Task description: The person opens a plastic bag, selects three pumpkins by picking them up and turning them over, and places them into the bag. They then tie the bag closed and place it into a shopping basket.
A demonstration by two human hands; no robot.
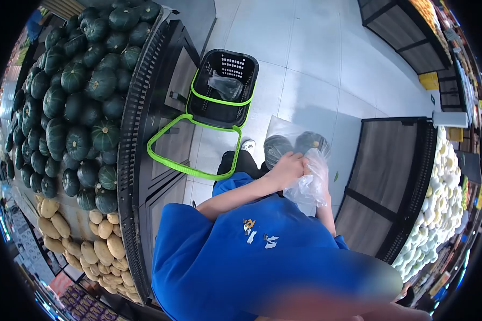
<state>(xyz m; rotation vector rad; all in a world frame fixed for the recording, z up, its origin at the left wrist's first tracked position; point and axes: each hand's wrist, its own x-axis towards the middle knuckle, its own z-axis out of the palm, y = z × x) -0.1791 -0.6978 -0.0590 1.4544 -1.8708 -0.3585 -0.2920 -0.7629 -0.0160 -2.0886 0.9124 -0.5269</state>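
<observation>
Seen from the head of a person in a blue shirt (235, 224), looking down at a pale tiled floor (284, 32). Near the middle is a clear plastic bag (311, 187) with two dark green squash (277, 150) inside. Clock directions run from this bag.

The left hand (288, 171) reaches in from 8 o'clock; its grip is closed, fingers curled on the bunched plastic. The right forearm (326, 216) rises from 5 o'clock to the bag; the right hand is largely hidden by the plastic, so how closed its grip is cannot be told.

Between 10 and 11 o'clock, a black basket (198, 109) stands on the floor, holding another clear bag (225, 84). Its green handle (195, 173) swings out toward 9 o'clock.

At 9 o'clock, a long counter (131, 134) carries heaped dark green squash, with tan oval produce (110, 249) nearer 8. Between 3 and 4 o'clock, a second counter (377, 179) carries whitish, rounded produce (434, 208).
</observation>
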